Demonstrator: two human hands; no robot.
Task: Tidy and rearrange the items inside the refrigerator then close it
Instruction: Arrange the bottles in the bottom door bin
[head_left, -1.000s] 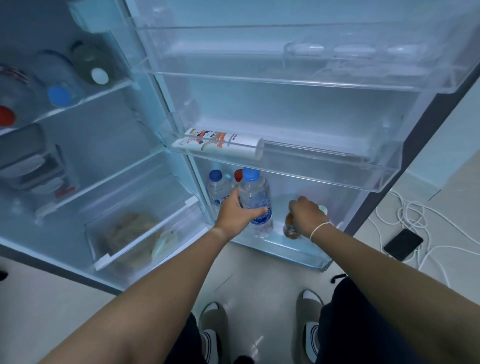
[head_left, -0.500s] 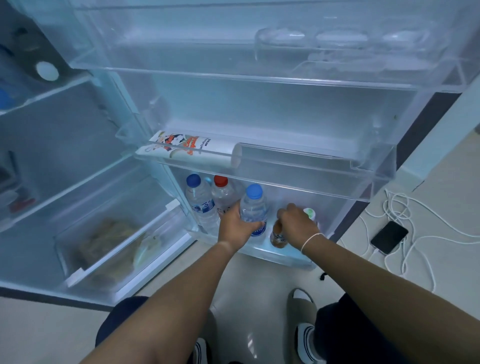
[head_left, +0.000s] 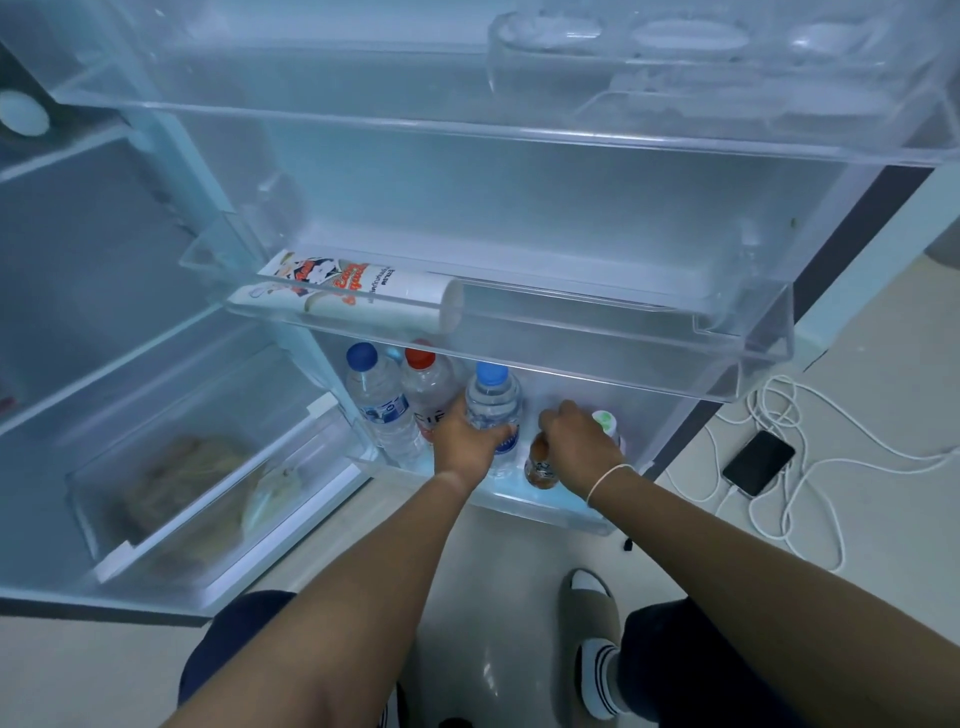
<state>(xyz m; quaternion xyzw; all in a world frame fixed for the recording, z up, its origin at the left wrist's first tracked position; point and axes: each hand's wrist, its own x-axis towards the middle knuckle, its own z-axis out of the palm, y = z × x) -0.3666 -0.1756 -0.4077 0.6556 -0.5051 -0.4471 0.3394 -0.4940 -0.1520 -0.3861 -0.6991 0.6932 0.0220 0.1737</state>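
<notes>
Clear plastic door bins (head_left: 769, 343) fill frame centre; you face open refrigerator door. Middle bin: white tube (head_left: 358, 296) lying flat. Bottom bin (head_left: 550, 506), lower centre: dark-blue-cap bottle (head_left: 382, 410), red-cap bottle (head_left: 431, 387), light-blue-cap water bottle (head_left: 493, 405), small amber bottle (head_left: 540, 467), all upright. Your left hand (head_left: 467, 447) wraps water bottle. Your right hand (head_left: 579, 441) curls over amber bottle's top. Phone (head_left: 758, 462) with white cable on floor, right.

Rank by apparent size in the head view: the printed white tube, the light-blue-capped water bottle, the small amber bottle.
1. Printed white tube, largest.
2. Light-blue-capped water bottle, gripped by the left hand.
3. Small amber bottle, under the right hand, partly hidden.
</notes>
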